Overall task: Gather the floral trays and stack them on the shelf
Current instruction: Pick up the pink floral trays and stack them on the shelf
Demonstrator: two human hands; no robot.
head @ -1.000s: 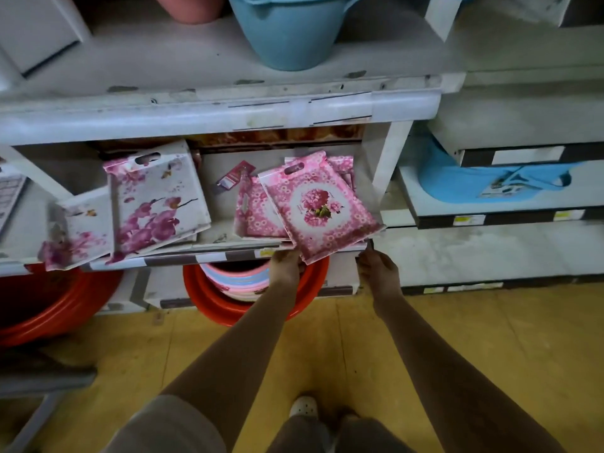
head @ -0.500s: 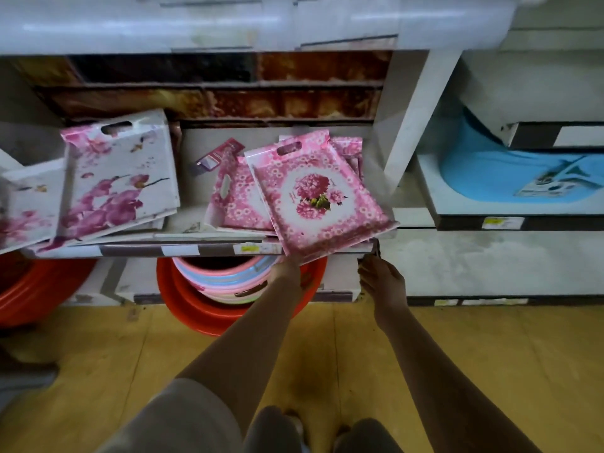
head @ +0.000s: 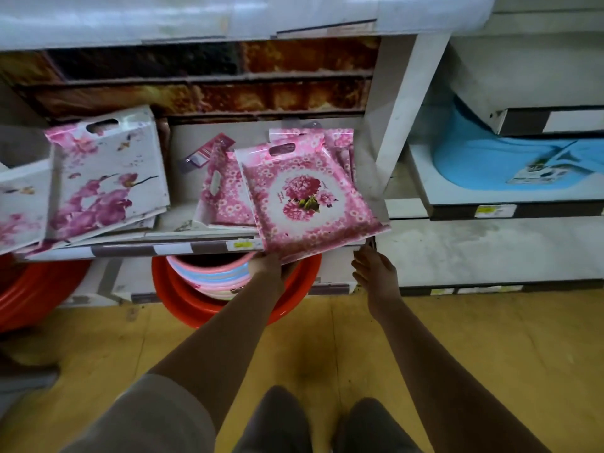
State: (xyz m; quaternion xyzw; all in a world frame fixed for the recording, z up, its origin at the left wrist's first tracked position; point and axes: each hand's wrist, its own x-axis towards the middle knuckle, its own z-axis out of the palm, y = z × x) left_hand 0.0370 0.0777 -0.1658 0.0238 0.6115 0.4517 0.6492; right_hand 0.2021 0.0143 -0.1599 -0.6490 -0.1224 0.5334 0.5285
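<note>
A pink floral tray (head: 307, 204) with a handle slot lies tilted on the shelf (head: 196, 248), its near edge overhanging the shelf lip. My left hand (head: 266, 266) holds that near edge from below, fingers partly hidden under it. My right hand (head: 376, 273) hangs with relaxed fingers just off the tray's right corner, touching nothing I can make out. More pink trays (head: 225, 194) lie behind and beneath it. White trays with purple orchids (head: 108, 178) lean in a loose pile at the left, one more (head: 19, 204) at the far left edge.
A white upright post (head: 411, 103) borders the bay on the right. An upper shelf (head: 228, 18) overhangs. Below stand a red basin holding nested pastel basins (head: 209, 279) and another red basin (head: 36, 289). A blue item (head: 490, 165) lies on the right shelf. Yellow floor (head: 490, 338) underfoot.
My view has dropped and come closer to the shelf. The pink tray stays in my left hand at the shelf lip; my right hand remains just off its corner.
</note>
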